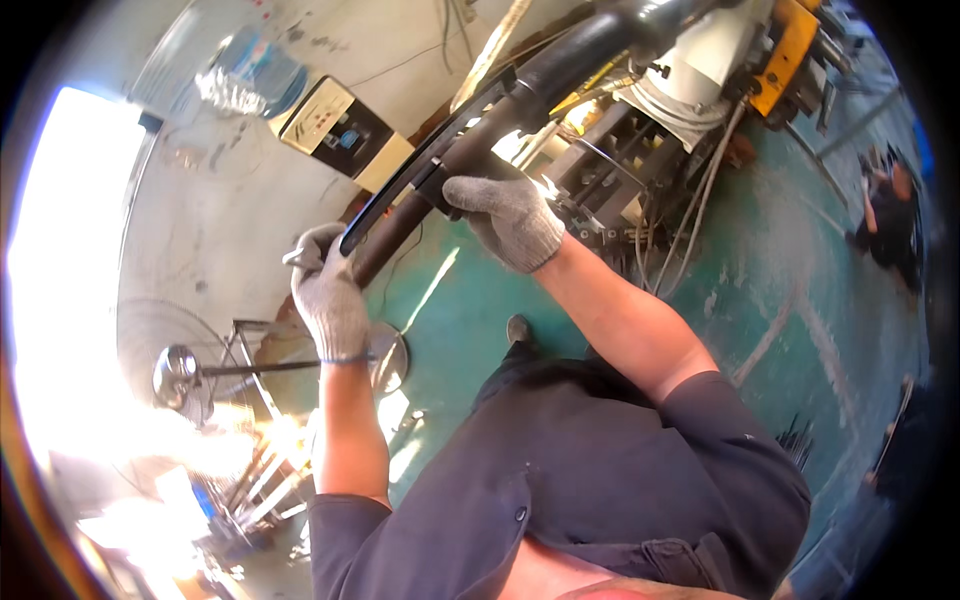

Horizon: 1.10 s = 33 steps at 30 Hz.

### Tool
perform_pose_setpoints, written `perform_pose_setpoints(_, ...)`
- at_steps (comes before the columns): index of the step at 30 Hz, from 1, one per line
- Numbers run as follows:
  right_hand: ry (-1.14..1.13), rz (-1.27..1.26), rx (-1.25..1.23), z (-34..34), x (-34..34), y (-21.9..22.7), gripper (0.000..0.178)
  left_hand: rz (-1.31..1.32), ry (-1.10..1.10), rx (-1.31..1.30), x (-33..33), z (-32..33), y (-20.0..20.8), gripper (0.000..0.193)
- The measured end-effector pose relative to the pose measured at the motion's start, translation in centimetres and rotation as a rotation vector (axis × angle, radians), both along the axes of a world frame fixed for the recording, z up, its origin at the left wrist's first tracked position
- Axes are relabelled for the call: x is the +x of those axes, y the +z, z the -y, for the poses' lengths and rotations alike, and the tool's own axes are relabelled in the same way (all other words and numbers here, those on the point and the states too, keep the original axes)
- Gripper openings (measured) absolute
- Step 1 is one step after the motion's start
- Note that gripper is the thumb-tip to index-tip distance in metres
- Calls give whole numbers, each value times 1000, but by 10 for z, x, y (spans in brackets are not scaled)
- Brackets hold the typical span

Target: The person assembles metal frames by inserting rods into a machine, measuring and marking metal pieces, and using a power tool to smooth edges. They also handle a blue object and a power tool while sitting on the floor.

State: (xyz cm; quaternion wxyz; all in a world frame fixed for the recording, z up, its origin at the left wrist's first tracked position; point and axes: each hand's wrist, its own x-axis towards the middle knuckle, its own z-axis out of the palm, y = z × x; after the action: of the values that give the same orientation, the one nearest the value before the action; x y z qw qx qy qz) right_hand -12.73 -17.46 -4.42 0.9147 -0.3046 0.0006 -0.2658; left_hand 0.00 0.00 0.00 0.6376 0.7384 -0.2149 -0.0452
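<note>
A long dark pipe [570, 75] runs aslant from the upper right down toward my left hand. A narrow dark bar [398, 184] lies along its left side, and a dark bracket [431, 180] joins the two midway. My left hand [330, 292], in a grey knit glove, is closed around the bar's lower end. Also gloved, my right hand [508, 218] grips the pipe beside the bracket. Its thumb lies over the top, while its other fingers are hidden beneath.
Past the pipe stands a machine with a white housing [695, 75], an orange part [787, 60] and hanging cables [700, 200]. By the wall is a water dispenser [345, 130] with a bottle. A standing fan [178, 375] is at left. Another person [890, 215] is far right.
</note>
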Motion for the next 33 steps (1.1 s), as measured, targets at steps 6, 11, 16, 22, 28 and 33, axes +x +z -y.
perform_pose_setpoints(6,-28,-74,7,-4,8,1,49,160,120,-114,-12,6,2,4)
perform_pose_setpoints(11,-57,-91,-19,-1,10,2,44,145,130,-150,-9,10,-3,3)
perform_pose_setpoints(16,-146,-197,-44,-8,9,13,38,190,148,-93,-7,9,-2,4)
perform_pose_setpoints(22,-85,-251,-152,-6,-6,12,35,280,172,-34,-4,5,-6,4)
perform_pose_setpoints(28,-28,-169,-119,-3,-9,12,41,294,162,-23,-4,6,-5,5)
perform_pose_setpoints(33,-100,-389,-239,-5,-8,24,46,244,170,-57,-5,7,-4,4)
